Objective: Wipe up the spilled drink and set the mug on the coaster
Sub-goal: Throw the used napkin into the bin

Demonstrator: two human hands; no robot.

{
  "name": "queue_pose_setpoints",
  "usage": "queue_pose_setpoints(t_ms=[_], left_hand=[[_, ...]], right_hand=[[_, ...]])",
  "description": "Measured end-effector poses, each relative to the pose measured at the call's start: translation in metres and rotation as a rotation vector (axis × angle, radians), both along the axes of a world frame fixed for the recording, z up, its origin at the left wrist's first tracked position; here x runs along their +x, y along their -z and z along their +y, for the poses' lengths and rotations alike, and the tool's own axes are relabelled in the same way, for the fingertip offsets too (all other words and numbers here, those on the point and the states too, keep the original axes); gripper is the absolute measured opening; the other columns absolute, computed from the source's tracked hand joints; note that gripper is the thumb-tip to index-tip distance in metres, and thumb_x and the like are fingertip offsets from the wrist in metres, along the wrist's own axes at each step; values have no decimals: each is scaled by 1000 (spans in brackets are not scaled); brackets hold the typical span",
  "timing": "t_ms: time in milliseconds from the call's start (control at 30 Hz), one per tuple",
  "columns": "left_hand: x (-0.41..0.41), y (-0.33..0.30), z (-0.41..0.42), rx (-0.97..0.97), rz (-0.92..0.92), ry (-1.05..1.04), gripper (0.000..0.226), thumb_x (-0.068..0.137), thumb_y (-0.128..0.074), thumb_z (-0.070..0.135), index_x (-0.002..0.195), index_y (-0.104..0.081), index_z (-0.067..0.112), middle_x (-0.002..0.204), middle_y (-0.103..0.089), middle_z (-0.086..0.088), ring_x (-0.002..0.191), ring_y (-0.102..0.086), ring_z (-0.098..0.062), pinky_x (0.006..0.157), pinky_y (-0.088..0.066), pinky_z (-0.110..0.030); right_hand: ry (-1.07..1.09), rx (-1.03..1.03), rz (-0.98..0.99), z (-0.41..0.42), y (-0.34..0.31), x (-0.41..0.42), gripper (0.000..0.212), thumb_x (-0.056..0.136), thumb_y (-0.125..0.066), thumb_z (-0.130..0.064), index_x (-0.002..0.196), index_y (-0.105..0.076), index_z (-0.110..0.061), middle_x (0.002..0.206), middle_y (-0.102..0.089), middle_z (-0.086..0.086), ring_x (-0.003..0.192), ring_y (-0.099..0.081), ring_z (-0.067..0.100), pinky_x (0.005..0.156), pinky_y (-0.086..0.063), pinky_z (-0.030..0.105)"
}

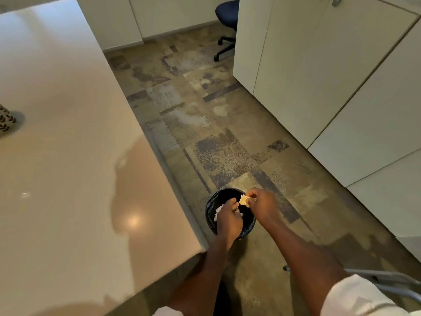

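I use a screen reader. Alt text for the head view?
Over a black-lined bin on the floor, the right hand pinches a tan scrap and the left hand grips white tissue. A glossy table lies left.

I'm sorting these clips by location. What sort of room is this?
Probably an office kitchenette or break room: a long glossy white counter, plain white cabinets, a wheeled office chair, and a small lined bin on the floor.
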State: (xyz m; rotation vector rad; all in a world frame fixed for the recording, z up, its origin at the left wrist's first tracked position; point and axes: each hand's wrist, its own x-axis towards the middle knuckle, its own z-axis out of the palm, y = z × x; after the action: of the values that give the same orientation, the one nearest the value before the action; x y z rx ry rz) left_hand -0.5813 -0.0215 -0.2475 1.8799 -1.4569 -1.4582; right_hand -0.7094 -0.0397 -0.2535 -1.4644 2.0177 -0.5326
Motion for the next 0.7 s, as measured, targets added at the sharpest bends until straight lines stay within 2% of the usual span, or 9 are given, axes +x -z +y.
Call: queue_pose_setpoints(t_ms=[67, 133, 167, 200, 233, 300, 433, 600, 700], left_hand=[[2, 3, -2, 9, -32, -45, 48, 100, -46, 5, 147, -40, 10, 145, -52, -7, 129, -52, -16, 94, -39, -12], [6, 3, -3, 60, -32, -109, 50, 100, -46, 6, 149, -37, 12, 145, -51, -4, 123, -53, -14, 85, -39, -5], [8, 2, -2, 86, -39, -137, 53, 100, -48, 8, 150, -34, 14, 146, -50, -4, 126, -52, -15, 88, -40, -10], [10, 3, -2, 109, -53, -156, 56, 99, -50, 9, 152, -32, 15, 148, -48, -4, 130, -50, -19, 95, -43, -20], [11, 3, -2, 124, -69, -166, 59, 97, -52, 8, 152, -31, 15, 149, -46, -5, 133, -48, -22, 99, -43, -28], [11, 4, -2, 142, -78, -171, 59, 97, -49, 5, 152, -30, 16, 151, -44, -5, 135, -46, -24, 103, -43, -35], [8, 4, -3, 115, -85, -162, 53, 101, -38, 8, 152, -31, 17, 149, -46, -6, 131, -50, -24, 100, -47, -37], [6, -6, -2, 66, -84, -165, 50, 100, -39, 9, 149, -36, 16, 142, -54, -8, 124, -55, -24, 89, -49, -32], [4, -19, -5, 8, -103, -126, 51, 99, -43, 13, 149, -36, 18, 146, -50, -8, 129, -51, -25, 103, -47, -39]], right_hand=[[0, -14, 43, -7, 5, 0, 20, 83, -73, -11, 103, -71, -16, 96, -73, 2, 90, -68, 20, 73, -49, 29], [4, -4, 56, -12, 10, 0, 32, 83, -73, -11, 115, -68, -14, 112, -71, 4, 103, -66, 22, 87, -52, 35], [1, 9, 54, -14, 12, 1, 35, 84, -72, -11, 118, -66, -14, 117, -70, 5, 106, -66, 23, 91, -52, 37], [-7, 20, 57, -15, 13, 1, 35, 85, -71, -11, 119, -66, -15, 118, -70, 6, 107, -65, 23, 92, -53, 39], [-19, 25, 67, -16, 14, 1, 35, 85, -71, -11, 119, -66, -15, 118, -70, 7, 106, -65, 23, 91, -53, 39], [-35, 24, 79, -16, 16, 2, 33, 85, -71, -11, 118, -66, -15, 117, -70, 7, 106, -65, 24, 89, -54, 39], [-41, 15, 99, -13, 14, 3, 27, 88, -69, -16, 115, -67, -16, 114, -71, 4, 102, -66, 20, 84, -52, 33], [-49, -18, 123, -10, 5, 2, 19, 92, -63, -22, 110, -67, -17, 105, -72, 3, 92, -67, 20, 79, -56, 36], [-46, -41, 115, -11, -4, 2, 18, 94, -60, -25, 110, -67, -19, 104, -71, 1, 88, -66, 17, 77, -56, 36]])
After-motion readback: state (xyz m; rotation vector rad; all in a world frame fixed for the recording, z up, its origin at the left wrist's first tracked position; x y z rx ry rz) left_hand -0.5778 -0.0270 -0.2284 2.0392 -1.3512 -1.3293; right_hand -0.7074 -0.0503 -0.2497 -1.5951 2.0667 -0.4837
